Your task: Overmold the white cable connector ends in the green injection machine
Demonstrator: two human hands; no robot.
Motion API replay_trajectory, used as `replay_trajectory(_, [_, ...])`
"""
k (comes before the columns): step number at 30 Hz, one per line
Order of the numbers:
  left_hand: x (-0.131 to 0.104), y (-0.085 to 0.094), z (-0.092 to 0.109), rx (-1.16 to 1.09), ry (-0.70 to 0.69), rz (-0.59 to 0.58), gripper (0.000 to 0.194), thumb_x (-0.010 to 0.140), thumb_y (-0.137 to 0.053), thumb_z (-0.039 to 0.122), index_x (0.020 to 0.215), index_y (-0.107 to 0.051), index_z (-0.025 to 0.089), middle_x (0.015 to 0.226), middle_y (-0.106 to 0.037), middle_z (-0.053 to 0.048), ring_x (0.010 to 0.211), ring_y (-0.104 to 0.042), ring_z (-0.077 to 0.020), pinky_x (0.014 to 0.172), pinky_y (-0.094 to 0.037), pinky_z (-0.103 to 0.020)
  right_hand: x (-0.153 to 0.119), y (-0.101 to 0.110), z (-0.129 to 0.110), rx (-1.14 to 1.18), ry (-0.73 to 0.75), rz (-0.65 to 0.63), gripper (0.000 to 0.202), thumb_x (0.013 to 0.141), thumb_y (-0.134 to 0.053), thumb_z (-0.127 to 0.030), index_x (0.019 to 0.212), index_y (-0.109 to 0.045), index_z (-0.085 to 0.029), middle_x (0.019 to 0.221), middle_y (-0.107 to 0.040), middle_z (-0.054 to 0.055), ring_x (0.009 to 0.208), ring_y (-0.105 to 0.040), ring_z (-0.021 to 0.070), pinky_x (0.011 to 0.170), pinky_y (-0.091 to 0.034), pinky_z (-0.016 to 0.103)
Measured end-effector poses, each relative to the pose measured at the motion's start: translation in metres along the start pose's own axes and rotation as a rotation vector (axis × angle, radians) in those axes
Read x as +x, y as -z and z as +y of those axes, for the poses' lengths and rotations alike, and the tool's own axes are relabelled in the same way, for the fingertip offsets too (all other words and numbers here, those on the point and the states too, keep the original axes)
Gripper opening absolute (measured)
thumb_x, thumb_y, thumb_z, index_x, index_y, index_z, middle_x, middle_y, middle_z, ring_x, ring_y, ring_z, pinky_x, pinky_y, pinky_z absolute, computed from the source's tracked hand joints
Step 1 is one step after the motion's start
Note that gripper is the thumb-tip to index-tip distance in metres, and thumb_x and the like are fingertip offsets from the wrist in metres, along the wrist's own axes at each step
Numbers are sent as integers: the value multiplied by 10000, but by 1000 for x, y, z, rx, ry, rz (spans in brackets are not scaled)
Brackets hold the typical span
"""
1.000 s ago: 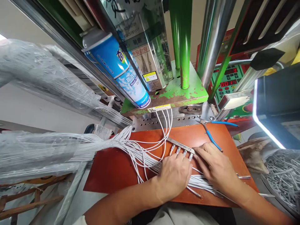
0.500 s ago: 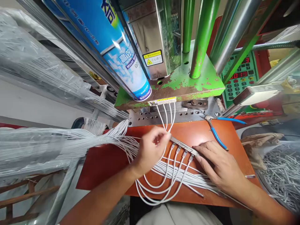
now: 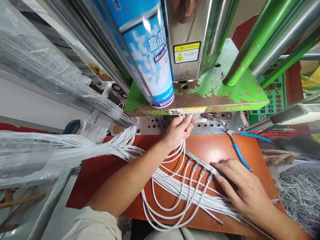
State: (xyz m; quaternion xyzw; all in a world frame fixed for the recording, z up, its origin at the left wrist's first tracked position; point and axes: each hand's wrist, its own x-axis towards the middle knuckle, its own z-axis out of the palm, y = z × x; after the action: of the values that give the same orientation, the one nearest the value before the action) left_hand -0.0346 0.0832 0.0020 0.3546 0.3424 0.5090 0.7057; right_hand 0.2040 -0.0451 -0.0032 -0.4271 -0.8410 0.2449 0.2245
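My left hand (image 3: 178,131) is closed around several white cables (image 3: 183,144) at the front of the press, just below its green plate. The cables' far ends are hidden under that plate. On the board, a narrow metal bar (image 3: 200,161) lies at a slant, with several clear plugs (image 3: 203,172) set along its near side. White cables loop from these plugs toward my body. My right hand (image 3: 241,183) pinches the bar's right end between thumb and fingers. Beneath the loops runs a bundle of white cables (image 3: 172,183) across the brown-red board (image 3: 240,146).
A blue spray can (image 3: 150,56) stands on the green press plate (image 3: 225,96). Blue-handled pliers (image 3: 240,150) lie at the board's back right. Wrapped cable bundles (image 3: 50,153) come in from the left. A bag of white scraps (image 3: 300,186) sits at right.
My left hand has moved forward from beside the bar to the press opening and closed on the cables there. My right hand stays at the bar's end. The camera view has shifted closer.
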Motion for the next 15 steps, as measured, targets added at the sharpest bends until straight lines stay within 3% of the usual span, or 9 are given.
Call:
replay_trajectory(5, [2,4,-4,31,-2,5,354,918,-695,493,860,-603,157,575,-393,73,449,-250,-38,425,-157,-172,1,3,-1,12,-31,-23,304,1043,-529,-267,1344,-574,-248,1122,-614,78,1063,-594,217,882,-503,357])
replay_trajectory(10, [3,4,-4,41,-7,18,372,900,-715,508,867,-606,153,581,-396,73,446,-248,-34,427,-143,-178,16,19,1,49,-24,-73,264,1052,-509,-276,1299,-602,-260,1176,-650,70,1091,-631,204,921,-527,338])
replay_trajectory(12, [4,4,-5,37,-12,21,384,886,-731,510,862,-607,148,580,-399,73,448,-251,-33,423,-147,-175,36,27,4,21,18,1,261,1047,-512,-268,1288,-611,-247,1204,-655,80,1113,-634,210,968,-521,350])
replay_trajectory(15, [4,3,-6,39,-24,18,392,880,-740,509,859,-609,140,585,-408,71,448,-255,-30,417,-155,-169,89,34,14,-90,115,218,338,1034,-520,-303,1347,-575,-186,1329,-613,149,1254,-572,283,1085,-466,445])
